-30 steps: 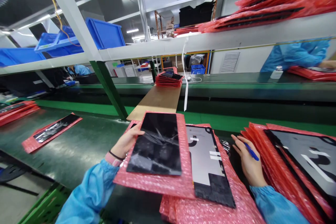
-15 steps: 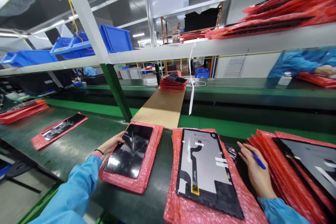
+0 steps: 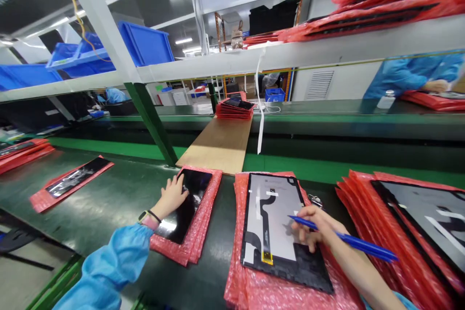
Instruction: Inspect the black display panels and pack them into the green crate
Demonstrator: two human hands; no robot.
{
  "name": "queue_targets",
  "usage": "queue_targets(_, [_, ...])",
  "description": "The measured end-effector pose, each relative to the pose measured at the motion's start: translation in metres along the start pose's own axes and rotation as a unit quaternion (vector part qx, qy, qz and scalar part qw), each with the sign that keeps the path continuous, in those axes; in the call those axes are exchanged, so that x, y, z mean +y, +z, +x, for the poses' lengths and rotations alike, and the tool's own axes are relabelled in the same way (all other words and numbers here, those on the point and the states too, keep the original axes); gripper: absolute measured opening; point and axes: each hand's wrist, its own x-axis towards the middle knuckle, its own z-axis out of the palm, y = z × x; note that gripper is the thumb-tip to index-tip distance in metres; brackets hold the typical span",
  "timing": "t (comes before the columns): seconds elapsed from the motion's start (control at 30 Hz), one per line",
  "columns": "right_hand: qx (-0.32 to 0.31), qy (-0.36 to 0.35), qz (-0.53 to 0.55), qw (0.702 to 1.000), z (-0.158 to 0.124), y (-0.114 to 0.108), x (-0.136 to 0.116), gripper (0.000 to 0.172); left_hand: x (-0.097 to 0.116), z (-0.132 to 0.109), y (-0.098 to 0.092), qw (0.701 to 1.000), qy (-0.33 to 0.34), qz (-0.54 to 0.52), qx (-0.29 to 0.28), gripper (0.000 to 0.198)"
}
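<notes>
My left hand (image 3: pixel 171 199) lies on a glossy black tablet screen (image 3: pixel 191 203), fingers apart, over its left edge. Under the screen are pink bubble-wrap sleeves (image 3: pixel 201 240). My right hand (image 3: pixel 317 227) pinches a long blue pen (image 3: pixel 363 245), its tip pointing left above a tablet display panel (image 3: pixel 285 218) whose grey back faces up. A dark ribbon cable and yellow tape show on that panel, which sits on a stack of pink bubble-wrap sleeves (image 3: pixel 269 295). Whether the pen tip touches the panel I cannot tell.
Red-wrapped panels (image 3: pixel 363 213) are stacked at the right. A narrow dark panel (image 3: pixel 78 177) lies on a pink sleeve at left. A wooden board (image 3: pixel 221 143) bridges back to another stack (image 3: pixel 234 108). Overhead, a shelf (image 3: pixel 218 65) carries blue bins (image 3: pixel 145 44). A co-worker's blue sleeve (image 3: pixel 407 75) shows far right.
My left hand has moved from the screen's left edge onto its face. My right hand has swung left over the grey-backed panel, bringing the blue pen across it. The view has shifted slightly.
</notes>
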Motion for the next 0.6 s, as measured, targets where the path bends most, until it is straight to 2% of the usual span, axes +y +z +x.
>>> queue_targets(0.07, [0.018,-0.012,-0.094,0.995,-0.001,0.007,0.0,0.033,0.024,-0.01,0.015,0.998,0.014,-0.052,-0.025,0.048])
queue_targets(0.13, [0.052,-0.039,-0.181,0.981,-0.001,0.011,0.002,0.034,0.051,-0.024,0.031,0.988,0.022,-0.12,-0.095,0.034])
queue_targets(0.23, [0.091,-0.076,-0.264,0.957,-0.001,0.012,0.009,0.04,0.086,-0.048,0.053,0.954,0.011,-0.211,-0.211,0.03])
queue_targets(0.3, [0.099,-0.08,-0.28,0.952,-0.002,0.012,0.012,0.04,0.102,-0.06,0.064,0.925,-0.023,-0.279,-0.258,0.029])
queue_targets(0.43, [0.087,-0.076,-0.294,0.949,-0.003,0.013,0.014,0.036,0.116,-0.066,0.074,0.878,-0.098,-0.366,-0.292,0.029])
queue_targets(0.6, [0.07,-0.078,-0.297,0.949,0.0,0.017,0.015,0.035,0.116,-0.055,0.074,0.862,-0.128,-0.379,-0.313,0.029])
